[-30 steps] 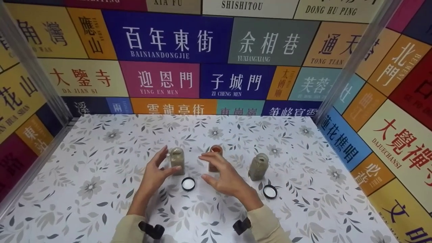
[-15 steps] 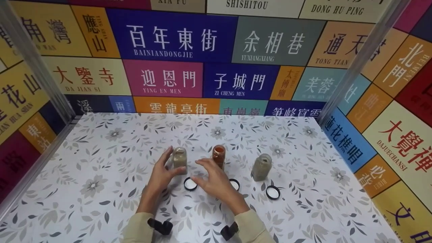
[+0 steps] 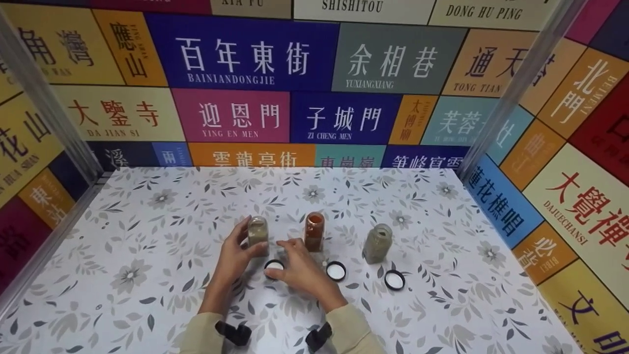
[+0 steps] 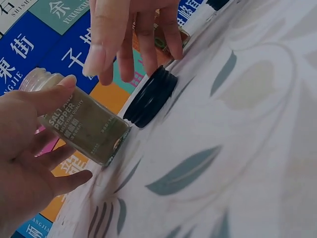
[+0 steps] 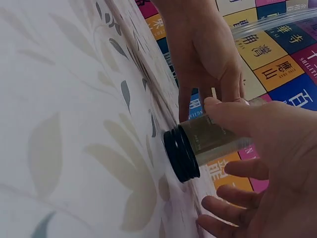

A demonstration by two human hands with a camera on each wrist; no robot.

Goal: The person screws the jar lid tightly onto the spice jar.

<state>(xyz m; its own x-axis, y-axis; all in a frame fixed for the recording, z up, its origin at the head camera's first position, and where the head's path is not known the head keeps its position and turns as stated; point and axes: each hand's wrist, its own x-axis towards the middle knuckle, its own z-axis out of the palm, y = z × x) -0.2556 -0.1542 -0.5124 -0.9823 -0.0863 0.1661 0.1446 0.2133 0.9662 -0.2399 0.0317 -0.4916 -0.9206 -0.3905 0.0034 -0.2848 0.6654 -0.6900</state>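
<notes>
My left hand (image 3: 235, 255) holds an uncapped glass spice jar (image 3: 258, 232) of grey-brown powder, thumb in front and fingers behind. The jar stands upright on the table, and in the left wrist view its label (image 4: 69, 116) reads "SALT PEPPER". Just in front of it lies a black screw cap (image 4: 151, 96), its white inside facing up in the head view. Over this cap hovers my right hand (image 3: 300, 268), thumb and fingers spread apart with nothing held. In the right wrist view the cap (image 5: 181, 153) overlaps the jar's base.
An open jar of red-orange powder (image 3: 314, 231) stands beyond my right hand, with its cap (image 3: 336, 271) nearer me. Farther right are another open grey-brown jar (image 3: 377, 244) and its cap (image 3: 394, 280). Sign-printed panels surround the floral tabletop (image 3: 162, 275).
My right hand has moved left and toward me, from before the red-orange jar to over the left cap, uncovering the middle cap. My left hand has closed in around the left jar.
</notes>
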